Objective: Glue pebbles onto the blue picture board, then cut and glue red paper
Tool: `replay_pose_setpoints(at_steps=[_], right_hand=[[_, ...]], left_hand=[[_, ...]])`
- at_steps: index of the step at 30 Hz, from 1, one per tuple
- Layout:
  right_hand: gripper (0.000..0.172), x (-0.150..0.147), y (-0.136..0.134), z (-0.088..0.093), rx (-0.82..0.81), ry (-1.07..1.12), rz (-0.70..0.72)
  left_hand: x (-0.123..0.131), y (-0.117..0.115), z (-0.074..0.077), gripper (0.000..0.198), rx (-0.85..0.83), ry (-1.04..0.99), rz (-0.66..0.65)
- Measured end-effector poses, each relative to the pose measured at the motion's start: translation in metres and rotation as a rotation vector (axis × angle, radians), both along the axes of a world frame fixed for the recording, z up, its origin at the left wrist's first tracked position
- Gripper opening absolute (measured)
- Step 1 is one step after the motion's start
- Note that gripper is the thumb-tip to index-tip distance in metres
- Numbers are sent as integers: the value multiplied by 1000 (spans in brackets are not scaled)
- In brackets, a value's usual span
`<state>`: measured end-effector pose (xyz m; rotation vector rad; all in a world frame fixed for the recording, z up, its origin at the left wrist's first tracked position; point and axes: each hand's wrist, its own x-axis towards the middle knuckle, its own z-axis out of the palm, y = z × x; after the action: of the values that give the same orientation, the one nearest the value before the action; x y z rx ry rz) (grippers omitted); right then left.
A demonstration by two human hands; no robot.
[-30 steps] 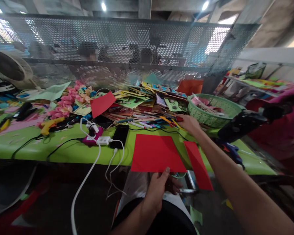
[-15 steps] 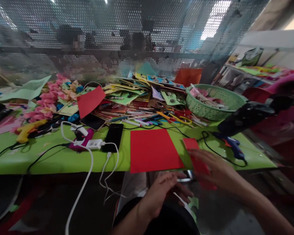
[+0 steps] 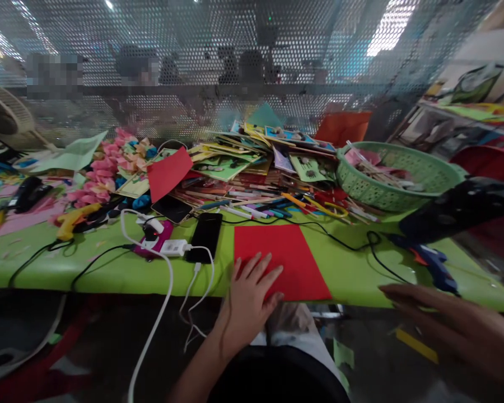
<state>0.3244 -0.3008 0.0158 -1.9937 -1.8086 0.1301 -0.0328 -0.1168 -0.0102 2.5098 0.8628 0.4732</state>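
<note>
A large red sheet [image 3: 296,254] lies on the green tabletop, its near edge at the table's front edge. My left hand [image 3: 252,291] rests on the sheet's left part, fingers spread, holding nothing. Off to the right, my right hand [image 3: 441,319] is in the air by the table's front edge, blurred, with its fingers stretched out and nothing visible in it. The narrow red strip is not in view.
Left of the sheet are a black phone [image 3: 206,238] and a purple power strip [image 3: 153,238] with white cables. A blue glue gun [image 3: 432,263] lies at right, a green basket [image 3: 395,173] behind it. Pens and stacked cards [image 3: 235,148] fill the back.
My left hand has come up from below the table edge onto the red sheet. My right hand has moved right, away from the narrow red strip, which has gone from view.
</note>
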Motion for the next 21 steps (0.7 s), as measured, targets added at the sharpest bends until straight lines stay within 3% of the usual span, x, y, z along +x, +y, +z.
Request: replay_pose_setpoints(at_steps=[4, 9, 15, 18, 21], right_hand=[[33, -17, 91, 25, -20, -28, 3], [37, -15, 183, 30, 35, -125, -37], [31, -22, 250, 22, 28, -174, 2], [30, -45, 278, 19, 83, -198, 147], [28, -69, 309, 17, 36, -325, 268]], left_hand=[[4, 2, -11, 51, 84, 117, -40], [9, 6, 2, 47, 24, 115, -118], [19, 35, 11, 47, 18, 33, -85], [23, 51, 6, 43, 30, 14, -44], [24, 57, -1, 40, 23, 17, -24]])
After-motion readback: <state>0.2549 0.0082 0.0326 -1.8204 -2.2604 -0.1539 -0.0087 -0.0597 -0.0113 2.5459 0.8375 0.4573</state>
